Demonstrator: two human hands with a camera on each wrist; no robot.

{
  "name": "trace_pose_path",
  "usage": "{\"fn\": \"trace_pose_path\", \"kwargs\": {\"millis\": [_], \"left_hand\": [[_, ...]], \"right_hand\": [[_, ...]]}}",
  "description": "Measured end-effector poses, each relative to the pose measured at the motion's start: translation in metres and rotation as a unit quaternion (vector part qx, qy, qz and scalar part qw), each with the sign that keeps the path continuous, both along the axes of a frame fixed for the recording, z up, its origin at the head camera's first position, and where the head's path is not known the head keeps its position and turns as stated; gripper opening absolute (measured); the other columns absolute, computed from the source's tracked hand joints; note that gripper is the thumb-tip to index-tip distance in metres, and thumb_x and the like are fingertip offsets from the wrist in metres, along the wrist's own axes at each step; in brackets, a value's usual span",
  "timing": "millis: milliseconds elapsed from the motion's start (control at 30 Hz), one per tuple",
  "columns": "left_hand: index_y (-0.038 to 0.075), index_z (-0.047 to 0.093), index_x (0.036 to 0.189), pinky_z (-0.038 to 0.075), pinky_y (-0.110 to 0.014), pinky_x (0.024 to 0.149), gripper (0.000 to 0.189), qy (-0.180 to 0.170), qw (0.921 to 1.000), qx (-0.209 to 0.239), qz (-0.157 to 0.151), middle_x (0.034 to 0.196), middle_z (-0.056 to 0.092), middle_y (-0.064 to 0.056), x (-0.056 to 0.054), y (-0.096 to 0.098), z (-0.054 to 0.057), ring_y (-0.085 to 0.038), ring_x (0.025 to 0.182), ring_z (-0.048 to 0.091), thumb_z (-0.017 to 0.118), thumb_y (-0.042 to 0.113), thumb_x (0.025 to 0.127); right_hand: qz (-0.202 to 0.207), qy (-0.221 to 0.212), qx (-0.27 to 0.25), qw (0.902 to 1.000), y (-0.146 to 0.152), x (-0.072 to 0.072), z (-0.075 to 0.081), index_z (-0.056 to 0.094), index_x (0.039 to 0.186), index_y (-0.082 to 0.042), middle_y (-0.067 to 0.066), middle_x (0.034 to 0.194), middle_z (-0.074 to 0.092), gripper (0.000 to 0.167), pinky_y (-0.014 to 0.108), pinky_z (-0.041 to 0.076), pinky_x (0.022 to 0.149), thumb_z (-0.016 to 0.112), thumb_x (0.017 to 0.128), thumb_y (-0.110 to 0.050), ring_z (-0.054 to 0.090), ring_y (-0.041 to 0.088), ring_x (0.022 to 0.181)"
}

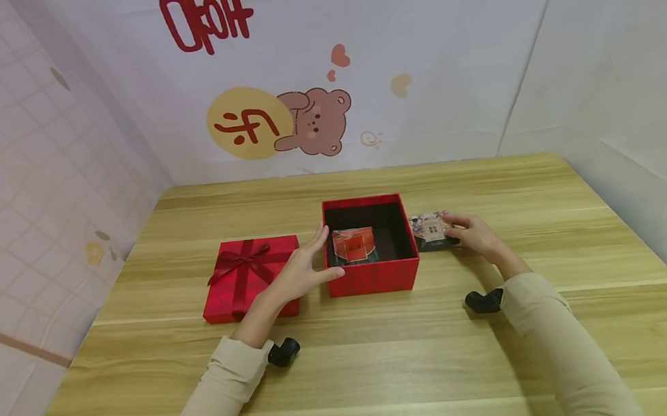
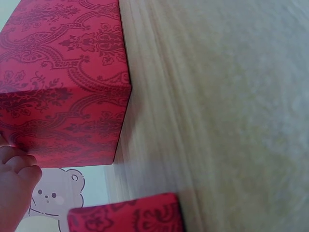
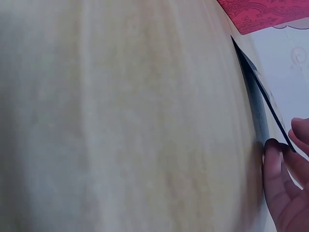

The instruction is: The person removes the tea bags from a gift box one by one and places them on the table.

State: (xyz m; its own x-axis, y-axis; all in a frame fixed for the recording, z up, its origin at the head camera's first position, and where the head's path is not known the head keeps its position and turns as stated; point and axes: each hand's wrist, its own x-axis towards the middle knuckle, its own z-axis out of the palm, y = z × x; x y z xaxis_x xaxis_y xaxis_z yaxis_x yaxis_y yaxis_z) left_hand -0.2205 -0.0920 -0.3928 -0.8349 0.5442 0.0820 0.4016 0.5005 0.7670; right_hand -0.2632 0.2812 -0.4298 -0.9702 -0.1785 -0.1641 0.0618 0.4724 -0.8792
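Observation:
An uncovered red gift box (image 1: pixel 374 277) with a dark inside stands mid-table. A red-orange packet (image 1: pixel 354 247) lies in its left part. My left hand (image 1: pixel 306 270) is spread at the box's left side, thumb by the front corner; in the left wrist view its fingers (image 2: pixel 19 162) touch the patterned wall. Just right of the box, a patterned sachet (image 1: pixel 431 230) with a dark lower end is pinched at its right edge by my right hand (image 1: pixel 477 236). From the right wrist view, the sachet (image 3: pixel 256 92) appears edge-on, slightly tilted, close to the tabletop.
The red box lid (image 1: pixel 274 259) with a ribbon bow lies left of the box, partly behind my left hand. A black wrist device (image 1: pixel 284 352) sits by the left cuff and another black device (image 1: pixel 483 301) by the right. A printed wall cloth (image 1: pixel 439 52) hangs behind the table.

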Motion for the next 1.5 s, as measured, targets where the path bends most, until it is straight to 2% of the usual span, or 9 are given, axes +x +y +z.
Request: {"fn": "trace_pose_path", "kwargs": {"millis": [100, 200, 533, 967, 1033, 1100, 1200, 1300, 1500], "left_hand": [[0.006, 0.012, 0.146, 0.026, -0.049, 0.105, 0.089, -0.002, 1.0, 0.006, 0.0, 0.153, 0.004, -0.011, 0.0, -0.001, 0.0, -0.031, 0.137, 0.015, 0.066, 0.036, 0.083], [0.005, 0.012, 0.146, 0.026, -0.049, 0.105, 0.089, -0.002, 0.9999, 0.011, 0.0, 0.153, 0.004, -0.01, 0.0, -0.003, -0.001, -0.03, 0.137, 0.015, 0.066, 0.035, 0.083], [0.008, 0.012, 0.146, 0.026, -0.049, 0.105, 0.09, -0.002, 1.0, 0.009, 0.001, 0.153, 0.004, -0.009, 0.001, -0.002, 0.001, -0.029, 0.137, 0.015, 0.066, 0.038, 0.082], [0.007, 0.012, 0.146, 0.026, -0.049, 0.105, 0.089, 0.004, 0.9999, 0.012, 0.0, 0.153, 0.004, -0.009, 0.0, -0.002, 0.002, -0.029, 0.137, 0.016, 0.067, 0.036, 0.082], [0.007, 0.012, 0.146, 0.025, -0.049, 0.105, 0.089, 0.004, 0.9999, 0.012, 0.0, 0.153, 0.004, -0.009, 0.0, -0.002, 0.002, -0.03, 0.137, 0.015, 0.067, 0.036, 0.082], [0.007, 0.012, 0.146, 0.025, -0.049, 0.105, 0.089, 0.001, 0.9999, 0.012, 0.001, 0.153, 0.003, -0.009, 0.0, -0.002, 0.001, -0.03, 0.138, 0.015, 0.066, 0.036, 0.082], [0.007, 0.011, 0.146, 0.024, -0.049, 0.106, 0.089, -0.002, 0.9999, 0.015, -0.003, 0.153, 0.003, -0.011, 0.0, -0.002, -0.001, -0.03, 0.138, 0.013, 0.066, 0.035, 0.082], [0.006, 0.011, 0.146, 0.023, -0.049, 0.106, 0.088, -0.006, 0.9997, 0.021, -0.005, 0.153, 0.003, -0.011, 0.001, -0.001, -0.002, -0.03, 0.138, 0.012, 0.067, 0.033, 0.083], [0.007, 0.011, 0.146, 0.024, -0.05, 0.106, 0.088, -0.009, 0.9997, 0.022, -0.005, 0.153, 0.002, -0.009, 0.002, 0.0, 0.0, -0.03, 0.138, 0.012, 0.066, 0.034, 0.083]], "right_hand": [[-0.002, 0.004, -0.003, 1.0, 0.001, 0.0, 0.001, 0.03, 0.139, 0.006, 0.027, 0.142, 0.029, 0.049, 0.017, 0.046, 0.063, 0.046, 0.094, -0.007, 0.051, 0.009, 0.092], [-0.007, -0.003, -0.019, 0.9998, 0.003, 0.0, 0.0, 0.027, 0.139, 0.007, 0.028, 0.141, 0.029, 0.051, 0.017, 0.046, 0.06, 0.046, 0.094, -0.006, 0.05, 0.001, 0.075], [-0.009, -0.005, -0.036, 0.9993, 0.009, 0.004, 0.002, 0.019, 0.14, 0.011, 0.031, 0.142, 0.023, 0.054, 0.014, 0.046, 0.065, 0.044, 0.094, -0.003, 0.049, -0.004, 0.083], [-0.013, 0.019, -0.048, 0.9986, 0.011, 0.008, 0.018, 0.016, 0.143, 0.006, 0.028, 0.145, 0.021, 0.054, 0.021, 0.045, 0.06, 0.041, 0.096, -0.008, 0.046, 0.005, 0.063], [-0.015, 0.028, -0.04, 0.9987, 0.009, 0.009, 0.021, 0.015, 0.144, 0.002, 0.026, 0.145, 0.022, 0.056, 0.026, 0.047, 0.068, 0.041, 0.097, -0.01, 0.052, 0.012, 0.075], [-0.012, 0.038, -0.039, 0.9985, 0.006, 0.01, 0.025, 0.014, 0.145, -0.001, 0.024, 0.146, 0.022, 0.057, 0.036, 0.047, 0.081, 0.041, 0.097, -0.012, 0.055, 0.024, 0.096], [-0.007, 0.046, -0.042, 0.9981, 0.001, 0.011, 0.029, 0.013, 0.146, -0.004, 0.021, 0.147, 0.022, 0.058, 0.05, 0.037, 0.095, 0.043, 0.097, -0.015, 0.036, 0.037, 0.125], [-0.006, 0.053, -0.048, 0.9974, -0.005, 0.011, 0.034, 0.014, 0.147, -0.006, 0.019, 0.148, 0.022, 0.059, 0.051, 0.036, 0.096, 0.044, 0.097, -0.017, 0.032, 0.039, 0.128], [-0.003, 0.067, -0.054, 0.9963, -0.021, 0.011, 0.047, 0.019, 0.146, -0.006, 0.017, 0.147, 0.025, 0.056, 0.04, 0.043, 0.091, 0.044, 0.097, -0.016, 0.036, 0.037, 0.126]]}}
